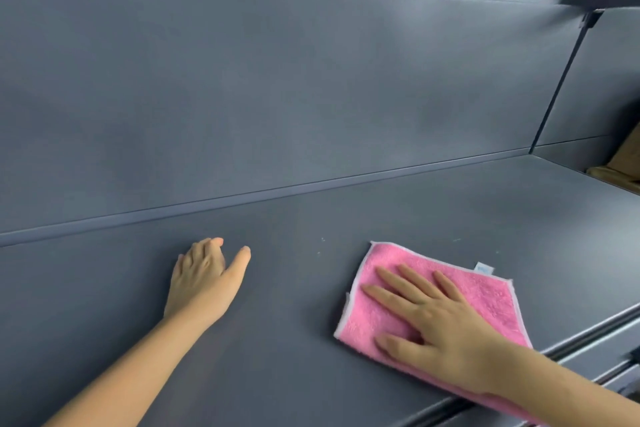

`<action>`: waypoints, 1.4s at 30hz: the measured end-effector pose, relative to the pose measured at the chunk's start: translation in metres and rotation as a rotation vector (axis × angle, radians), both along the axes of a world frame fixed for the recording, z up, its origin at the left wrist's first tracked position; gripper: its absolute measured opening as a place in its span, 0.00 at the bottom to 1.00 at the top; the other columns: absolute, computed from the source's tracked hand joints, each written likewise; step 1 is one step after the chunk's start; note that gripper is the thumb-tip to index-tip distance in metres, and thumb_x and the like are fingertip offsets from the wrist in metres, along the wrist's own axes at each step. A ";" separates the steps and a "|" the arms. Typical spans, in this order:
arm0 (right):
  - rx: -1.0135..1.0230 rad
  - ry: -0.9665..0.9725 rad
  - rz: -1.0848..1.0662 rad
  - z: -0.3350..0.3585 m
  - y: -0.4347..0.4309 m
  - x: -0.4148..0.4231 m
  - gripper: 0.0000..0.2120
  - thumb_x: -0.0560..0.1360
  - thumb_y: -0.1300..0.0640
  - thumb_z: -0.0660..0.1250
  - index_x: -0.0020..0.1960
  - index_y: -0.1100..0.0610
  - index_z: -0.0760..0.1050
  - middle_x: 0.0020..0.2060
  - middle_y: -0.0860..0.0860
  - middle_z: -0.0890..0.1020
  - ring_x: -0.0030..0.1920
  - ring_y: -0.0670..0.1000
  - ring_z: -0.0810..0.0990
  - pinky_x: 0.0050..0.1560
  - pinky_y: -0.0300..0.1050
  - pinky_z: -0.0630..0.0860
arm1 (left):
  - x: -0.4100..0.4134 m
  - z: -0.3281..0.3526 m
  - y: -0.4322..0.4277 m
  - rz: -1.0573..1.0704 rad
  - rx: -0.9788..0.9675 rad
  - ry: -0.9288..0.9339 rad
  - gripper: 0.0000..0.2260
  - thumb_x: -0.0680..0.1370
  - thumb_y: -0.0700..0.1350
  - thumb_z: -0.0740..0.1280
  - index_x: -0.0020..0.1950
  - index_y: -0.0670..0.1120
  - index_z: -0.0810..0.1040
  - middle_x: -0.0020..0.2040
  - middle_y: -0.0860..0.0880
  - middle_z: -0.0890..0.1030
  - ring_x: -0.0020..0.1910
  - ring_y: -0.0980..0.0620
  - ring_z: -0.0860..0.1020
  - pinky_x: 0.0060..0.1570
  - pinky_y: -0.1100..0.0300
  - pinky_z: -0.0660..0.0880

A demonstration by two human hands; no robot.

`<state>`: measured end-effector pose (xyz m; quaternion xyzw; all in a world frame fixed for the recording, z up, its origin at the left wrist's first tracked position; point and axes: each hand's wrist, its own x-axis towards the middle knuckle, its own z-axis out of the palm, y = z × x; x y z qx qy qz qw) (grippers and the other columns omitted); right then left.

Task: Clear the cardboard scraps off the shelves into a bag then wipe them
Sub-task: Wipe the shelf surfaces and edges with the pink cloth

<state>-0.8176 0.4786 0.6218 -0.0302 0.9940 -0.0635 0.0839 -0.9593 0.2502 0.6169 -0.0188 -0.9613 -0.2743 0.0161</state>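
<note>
A pink cloth point(485, 291) with a pale hem lies flat on the dark grey shelf point(311, 288), near its front edge on the right. My right hand point(433, 312) presses on the cloth with straight, spread fingers. My left hand point(204, 274) rests on the bare shelf to the left, fingers loosely bent toward the surface, thumb out, holding nothing. A few tiny pale specks point(322, 243) dot the shelf between the hands. No bag is in view.
The grey back panel point(277, 97) rises behind the shelf. A dark upright divider point(557, 83) stands at the right. Brown cardboard point(620, 163) lies in the neighbouring bay at the far right. The shelf's metal front rail point(588, 333) runs at lower right.
</note>
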 end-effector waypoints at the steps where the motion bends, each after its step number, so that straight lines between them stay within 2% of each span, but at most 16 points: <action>1: 0.009 -0.003 -0.019 0.001 0.001 -0.003 0.46 0.49 0.24 0.22 0.68 0.29 0.35 0.69 0.34 0.33 0.75 0.44 0.33 0.73 0.51 0.32 | -0.001 0.000 0.001 -0.003 0.002 0.001 0.25 0.80 0.54 0.53 0.75 0.44 0.59 0.75 0.48 0.62 0.75 0.48 0.57 0.75 0.55 0.49; 4: 0.006 -0.012 -0.082 0.003 -0.006 -0.020 0.50 0.53 0.23 0.28 0.74 0.36 0.40 0.75 0.38 0.39 0.76 0.45 0.37 0.74 0.54 0.35 | 0.000 0.001 0.001 -0.009 0.020 -0.001 0.25 0.80 0.54 0.53 0.75 0.44 0.59 0.75 0.48 0.62 0.75 0.48 0.57 0.75 0.55 0.49; 6: 0.000 -0.006 -0.106 0.004 -0.013 -0.037 0.41 0.65 0.23 0.37 0.75 0.38 0.42 0.76 0.41 0.42 0.77 0.47 0.39 0.74 0.57 0.37 | 0.001 0.001 0.000 -0.006 0.032 -0.002 0.26 0.80 0.55 0.53 0.75 0.44 0.59 0.75 0.48 0.62 0.75 0.48 0.58 0.75 0.55 0.50; 7: 0.003 -0.006 -0.111 0.003 -0.017 -0.047 0.35 0.72 0.28 0.42 0.76 0.39 0.43 0.77 0.43 0.42 0.77 0.48 0.39 0.74 0.58 0.38 | 0.001 0.002 0.000 -0.003 0.039 -0.001 0.26 0.80 0.55 0.53 0.75 0.44 0.59 0.75 0.48 0.62 0.75 0.48 0.58 0.75 0.54 0.51; 9: 0.000 0.007 -0.096 0.001 -0.027 -0.065 0.30 0.77 0.35 0.47 0.76 0.41 0.45 0.77 0.44 0.43 0.77 0.50 0.40 0.74 0.61 0.39 | 0.000 0.001 0.000 0.006 0.063 0.003 0.25 0.80 0.55 0.54 0.75 0.44 0.59 0.75 0.48 0.62 0.74 0.49 0.59 0.75 0.54 0.51; 18: -0.036 0.021 0.233 -0.002 -0.119 -0.091 0.32 0.78 0.37 0.46 0.78 0.47 0.44 0.77 0.50 0.44 0.77 0.56 0.38 0.70 0.65 0.33 | -0.001 0.001 -0.004 0.054 0.186 0.037 0.24 0.80 0.52 0.55 0.74 0.44 0.60 0.75 0.47 0.62 0.74 0.49 0.59 0.72 0.54 0.56; 25: -0.049 0.013 0.254 -0.002 -0.119 -0.089 0.32 0.78 0.37 0.46 0.78 0.47 0.43 0.77 0.51 0.44 0.76 0.57 0.38 0.70 0.65 0.32 | 0.000 -0.002 -0.005 0.050 0.163 0.033 0.23 0.80 0.52 0.56 0.73 0.45 0.61 0.74 0.47 0.64 0.74 0.48 0.60 0.72 0.52 0.57; 28: -0.062 0.022 0.234 -0.002 -0.117 -0.095 0.32 0.78 0.37 0.47 0.77 0.47 0.44 0.77 0.50 0.45 0.77 0.56 0.38 0.70 0.64 0.32 | -0.002 -0.002 -0.004 0.035 0.201 0.039 0.23 0.80 0.51 0.56 0.73 0.45 0.62 0.74 0.47 0.64 0.73 0.48 0.61 0.71 0.53 0.57; 33: -0.054 0.027 0.068 0.001 -0.110 -0.139 0.31 0.77 0.37 0.48 0.77 0.47 0.48 0.77 0.49 0.47 0.77 0.55 0.41 0.71 0.65 0.37 | -0.005 0.004 -0.028 0.042 0.413 0.014 0.20 0.81 0.50 0.57 0.72 0.46 0.64 0.73 0.48 0.64 0.72 0.50 0.62 0.69 0.54 0.59; 39: -0.029 0.024 -0.077 0.002 -0.138 -0.199 0.32 0.77 0.37 0.46 0.77 0.48 0.47 0.77 0.51 0.48 0.77 0.59 0.42 0.70 0.68 0.39 | -0.023 0.010 -0.105 0.173 0.143 0.039 0.22 0.80 0.50 0.57 0.72 0.42 0.65 0.72 0.43 0.66 0.72 0.43 0.63 0.69 0.49 0.58; 42: -0.024 0.030 -0.120 0.001 -0.165 -0.217 0.33 0.77 0.37 0.45 0.78 0.51 0.47 0.77 0.55 0.48 0.76 0.62 0.42 0.70 0.69 0.39 | -0.027 0.005 -0.120 0.191 0.096 0.018 0.23 0.80 0.51 0.57 0.72 0.42 0.64 0.72 0.42 0.66 0.71 0.43 0.64 0.69 0.49 0.58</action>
